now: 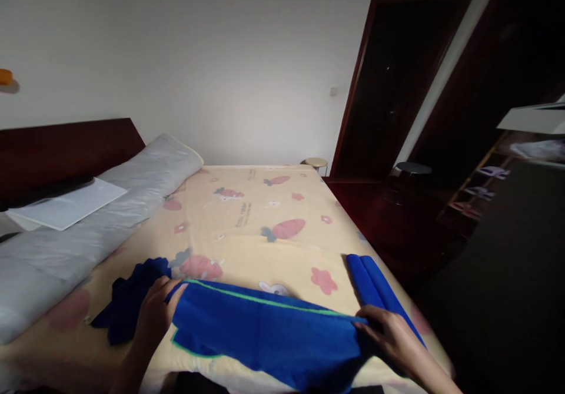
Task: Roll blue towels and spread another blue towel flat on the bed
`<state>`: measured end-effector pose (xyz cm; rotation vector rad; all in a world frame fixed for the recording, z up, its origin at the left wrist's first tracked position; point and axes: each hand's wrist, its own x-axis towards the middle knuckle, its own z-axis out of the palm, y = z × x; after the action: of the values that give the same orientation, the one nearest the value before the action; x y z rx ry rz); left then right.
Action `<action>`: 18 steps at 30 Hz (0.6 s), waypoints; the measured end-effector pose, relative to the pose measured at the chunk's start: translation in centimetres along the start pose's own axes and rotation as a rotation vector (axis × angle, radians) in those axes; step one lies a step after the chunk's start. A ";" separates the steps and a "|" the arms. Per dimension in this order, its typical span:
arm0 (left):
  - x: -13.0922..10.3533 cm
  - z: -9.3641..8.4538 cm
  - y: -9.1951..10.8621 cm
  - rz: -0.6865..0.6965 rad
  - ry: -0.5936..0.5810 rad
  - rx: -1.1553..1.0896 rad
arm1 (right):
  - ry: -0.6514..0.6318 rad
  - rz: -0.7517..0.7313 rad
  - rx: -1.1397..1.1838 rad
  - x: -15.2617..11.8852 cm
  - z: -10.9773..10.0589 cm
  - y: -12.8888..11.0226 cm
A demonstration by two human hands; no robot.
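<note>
A blue cloth with a green edge (269,335) lies spread across the near end of a bed. My left hand (155,311) pinches its far left corner, fingers closed on the fabric. My right hand (392,338) grips the far right corner, stretching the top edge taut between both hands. A darker blue crumpled cloth (128,300) lies just left of my left hand. A rolled or folded blue cloth (375,288) rests by the bed's right edge, beside my right hand.
The bed has a cream sheet with carrot and flower prints (265,217). A long grey bolster (110,205) runs along the left, with a white flat sheet (66,202) on it. A dark wooden headboard (66,146), dark door (397,88) and shelves (494,182) stand around.
</note>
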<state>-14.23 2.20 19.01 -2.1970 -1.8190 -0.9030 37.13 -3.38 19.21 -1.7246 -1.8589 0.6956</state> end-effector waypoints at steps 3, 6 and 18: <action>-0.1 0.3 -1.8 -0.087 -0.024 0.030 | 0.224 0.062 -0.074 0.4 -0.5 1.6; -0.3 0.8 -3.1 -0.155 -0.269 -0.088 | 0.231 0.118 -0.085 0.5 -0.4 2.5; -5.3 4.0 -7.7 -0.400 -0.689 0.114 | 0.106 0.134 -0.038 0.6 3.1 6.7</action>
<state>-20.45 1.58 10.95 -2.2762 -2.5891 -0.0425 39.96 -2.42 12.38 -1.8857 -1.7082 0.6109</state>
